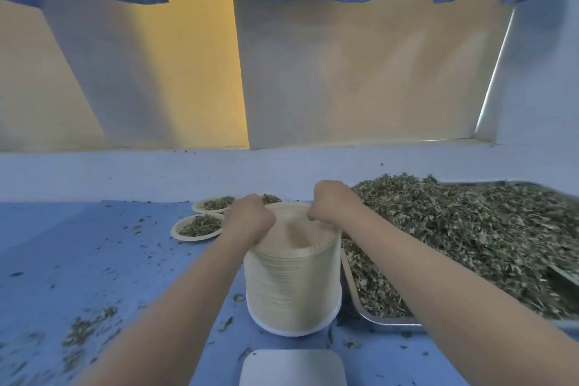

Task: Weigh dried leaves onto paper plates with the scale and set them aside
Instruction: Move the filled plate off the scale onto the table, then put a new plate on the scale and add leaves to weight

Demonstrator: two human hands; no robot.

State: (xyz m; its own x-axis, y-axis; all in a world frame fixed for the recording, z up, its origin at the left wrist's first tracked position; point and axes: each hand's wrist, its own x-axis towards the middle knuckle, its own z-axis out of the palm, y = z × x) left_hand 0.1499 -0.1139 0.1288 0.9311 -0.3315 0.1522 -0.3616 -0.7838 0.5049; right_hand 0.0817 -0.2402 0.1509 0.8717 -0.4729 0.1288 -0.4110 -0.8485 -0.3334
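Cream plate stack [293, 279]: upright on the blue desk [94, 260], between the arms, just left of the tray [376, 318].
Left hand [250, 219]: fingers curled over the stack's top left rim, gripping it.
Right hand [332, 204]: fingers curled, pinching the top right rim.
Leaves [470, 235]: heaped in the tray.
Filled plates [199, 226]: beyond the stack, left.
Scale [293, 368]: near edge, bare.

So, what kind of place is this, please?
Probably a small workshop for portioning dried herbs or tea: a metal tray heaped with dried leaves, a tall stack of paper plates, a scale.
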